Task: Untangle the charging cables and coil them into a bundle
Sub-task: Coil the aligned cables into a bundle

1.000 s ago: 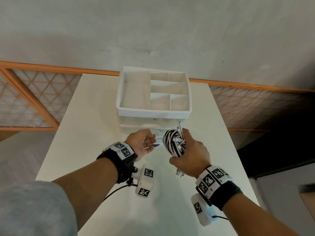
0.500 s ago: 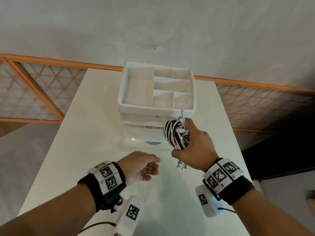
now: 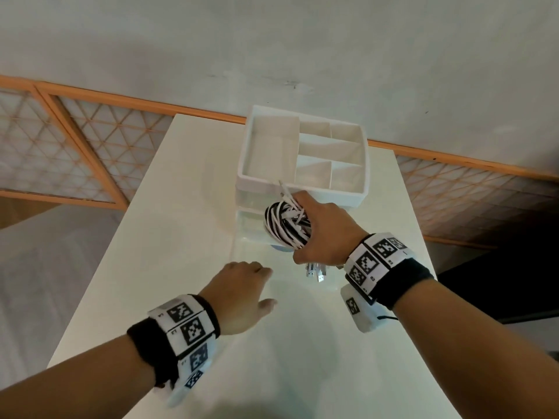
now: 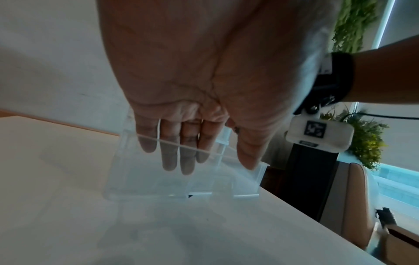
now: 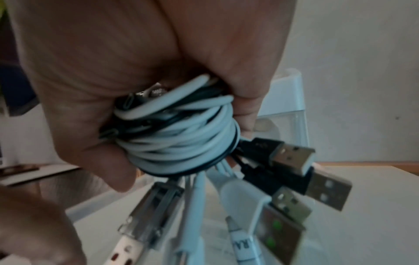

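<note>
My right hand (image 3: 320, 237) grips a coiled bundle of black and white charging cables (image 3: 286, 226) in front of the white organizer (image 3: 335, 195). Its thumb and fingers wrap round the coil (image 5: 181, 143). Several USB plugs (image 5: 292, 161) stick out below the fist, and they hang over a clear drawer (image 3: 281, 278) that stands pulled out of the organizer's base. My left hand (image 3: 242, 285) is at the drawer's near end, knuckles up. Seen through the clear front wall (image 4: 158, 184), its fingers (image 4: 169, 152) hook over the edge and the thumb sits beside them.
The white table (image 3: 181, 237) is narrow, with edges close on both sides. The organizer's open top has several empty compartments (image 3: 272, 152). A grey wall with an orange lattice panel (image 3: 75, 152) runs behind the table.
My left hand has drawn back toward me from the organizer's front, and the clear drawer has come out with it. The right hand, still holding the bundle, has shifted slightly over the drawer.
</note>
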### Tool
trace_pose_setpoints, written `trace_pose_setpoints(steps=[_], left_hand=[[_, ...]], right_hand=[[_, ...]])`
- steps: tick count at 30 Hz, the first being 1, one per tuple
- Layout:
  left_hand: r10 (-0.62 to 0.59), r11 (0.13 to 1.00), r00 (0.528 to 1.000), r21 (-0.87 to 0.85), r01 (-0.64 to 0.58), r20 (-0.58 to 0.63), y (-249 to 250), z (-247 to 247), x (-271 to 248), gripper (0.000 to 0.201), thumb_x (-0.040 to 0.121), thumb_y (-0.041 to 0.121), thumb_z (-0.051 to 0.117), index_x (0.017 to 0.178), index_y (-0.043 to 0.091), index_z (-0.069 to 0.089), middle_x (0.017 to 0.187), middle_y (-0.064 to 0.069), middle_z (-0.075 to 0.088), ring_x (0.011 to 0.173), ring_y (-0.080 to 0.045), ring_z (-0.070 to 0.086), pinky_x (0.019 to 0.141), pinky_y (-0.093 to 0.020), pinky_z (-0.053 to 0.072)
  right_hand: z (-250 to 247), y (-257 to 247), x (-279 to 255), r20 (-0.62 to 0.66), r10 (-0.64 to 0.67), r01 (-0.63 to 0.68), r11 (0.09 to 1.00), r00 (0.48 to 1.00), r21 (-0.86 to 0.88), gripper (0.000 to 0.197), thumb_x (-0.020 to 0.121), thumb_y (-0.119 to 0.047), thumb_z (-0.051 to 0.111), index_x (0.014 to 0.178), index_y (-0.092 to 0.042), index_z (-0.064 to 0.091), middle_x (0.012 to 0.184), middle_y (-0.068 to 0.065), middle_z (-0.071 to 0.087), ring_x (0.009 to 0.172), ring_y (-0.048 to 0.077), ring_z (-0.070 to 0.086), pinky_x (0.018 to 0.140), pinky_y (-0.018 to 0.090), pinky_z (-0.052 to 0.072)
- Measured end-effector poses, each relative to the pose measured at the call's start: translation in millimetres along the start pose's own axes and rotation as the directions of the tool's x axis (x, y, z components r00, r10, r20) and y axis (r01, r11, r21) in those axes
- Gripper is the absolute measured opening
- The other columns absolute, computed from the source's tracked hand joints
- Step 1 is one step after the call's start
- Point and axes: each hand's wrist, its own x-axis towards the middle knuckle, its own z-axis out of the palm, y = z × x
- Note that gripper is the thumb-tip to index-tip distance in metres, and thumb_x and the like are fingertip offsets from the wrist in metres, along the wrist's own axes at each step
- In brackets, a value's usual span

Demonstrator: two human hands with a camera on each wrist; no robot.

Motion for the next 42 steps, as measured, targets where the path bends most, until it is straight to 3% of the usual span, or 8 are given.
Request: trace_pose_setpoints(steps=[4,6,8,10,18,26,30,42], left_hand=[[-0.036,0.986,0.999,-0.163,0.042,0.038,-6,-15,-7,0.052,0.094,0.056,0.047,0.132,0.02,0.055,0.129,0.003,0.058,0.117,-0.02,0.056,0.099,-0.039,0.045],[-0.117,0.95,0.979,-0.306,0.061,-0.168,-10,-25,-6,0.03,0.092,0.047,0.056,0.106,0.022,0.067,0.108,0.006,0.064,0.101,-0.017,0.062,0.088,-0.037,0.05],[-0.212,0.913,0.865,-0.409,0.008,-0.455,-12,-33,-2,0.012,0.088,0.03,0.064,0.092,0.02,0.062,0.094,0.005,0.06,0.084,-0.015,0.06,0.076,-0.033,0.05],[-0.228,0.903,0.775,-0.425,-0.057,-0.589,-13,-38,3,0.028,0.083,0.02,0.07,0.108,0.015,0.058,0.109,0.001,0.055,0.096,-0.015,0.055,0.081,-0.028,0.047],[-0.084,0.96,0.964,-0.279,0.011,-0.251,-11,-21,28,0.067,0.095,0.031,0.059,0.153,0.021,0.029,0.156,0.005,0.036,0.147,-0.019,0.026,0.114,-0.031,0.027],[-0.121,0.992,0.98,-0.048,0.114,-0.157,-2,-19,50,0.062,0.099,0.038,0.05,0.152,0.015,0.027,0.138,-0.002,0.051,0.124,-0.022,0.049,0.091,-0.035,0.045],[-0.128,0.992,0.986,0.003,0.129,-0.107,-4,-18,58,0.059,0.101,0.038,0.044,0.151,0.012,0.027,0.141,-0.004,0.049,0.127,-0.024,0.046,0.092,-0.037,0.046],[-0.116,0.991,0.99,-0.074,0.11,-0.08,-10,-17,64,0.062,0.099,0.044,0.049,0.15,0.014,0.029,0.148,0.0,0.045,0.134,-0.022,0.044,0.101,-0.039,0.046]], right_hand=[[13,-1,13,0.061,-0.025,0.036,0.981,0.998,-0.191,0.09,0.055,-0.035,0.082,0.131,-0.031,0.033,0.093,-0.002,0.065,0.08,0.026,0.063,0.071,0.038,0.058],[15,-1,20,0.112,-0.025,0.053,0.966,0.993,-0.251,0.087,0.058,-0.033,0.082,0.13,-0.03,0.034,0.087,-0.005,0.062,0.075,0.023,0.06,0.065,0.032,0.052],[18,-4,26,0.157,-0.036,0.086,0.942,0.987,-0.325,0.083,0.06,-0.032,0.083,0.127,-0.029,0.034,0.079,-0.008,0.056,0.067,0.018,0.055,0.06,0.028,0.044],[20,-8,33,0.186,-0.049,0.119,0.913,0.981,-0.391,0.08,0.061,-0.032,0.083,0.125,-0.027,0.035,0.077,-0.007,0.054,0.064,0.017,0.054,0.058,0.03,0.045],[45,-5,44,0.29,-0.008,0.128,0.909,0.957,-0.397,0.076,0.062,-0.029,0.084,0.12,-0.024,0.036,0.082,-0.005,0.055,0.075,0.023,0.056,0.061,0.031,0.048],[44,14,40,0.256,-0.011,0.059,0.981,0.967,-0.183,0.094,0.063,-0.043,0.086,0.141,-0.023,0.039,0.126,-0.002,0.061,0.113,0.023,0.06,0.093,0.041,0.054],[28,18,12,0.09,-0.088,0.092,0.995,0.992,-0.047,0.063,0.078,-0.045,0.075,0.135,-0.026,0.057,0.131,-0.004,0.06,0.122,0.019,0.056,0.101,0.036,0.049],[138,46,-46,-0.389,-0.301,0.158,0.92,0.871,-0.358,0.039,0.094,-0.011,0.056,0.131,-0.001,0.062,0.14,0.017,0.058,0.134,0.032,0.053,0.113,0.046,0.041]])
